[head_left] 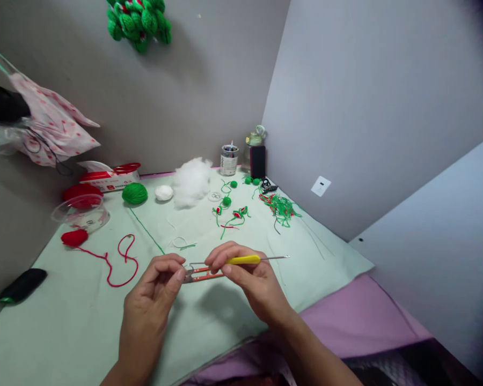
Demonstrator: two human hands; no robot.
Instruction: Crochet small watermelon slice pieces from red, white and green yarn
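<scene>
My right hand (253,276) is closed around the yellow-handled crochet hook (244,260), its metal end pointing right, and the orange-handled thread snips (203,277), whose blades point left. My left hand (155,292) is curled, thumb and fingertips nearly together at the blades; I can't tell whether they pinch any yarn. Both tools are in front of me, above the pale green tablecloth (88,332). A strand from the green yarn ball (134,193) runs toward my left hand. Beyond lie the white yarn ball (163,193), fluffy white stuffing (193,182) and, to the right, tangled yarn scraps (282,210).
</scene>
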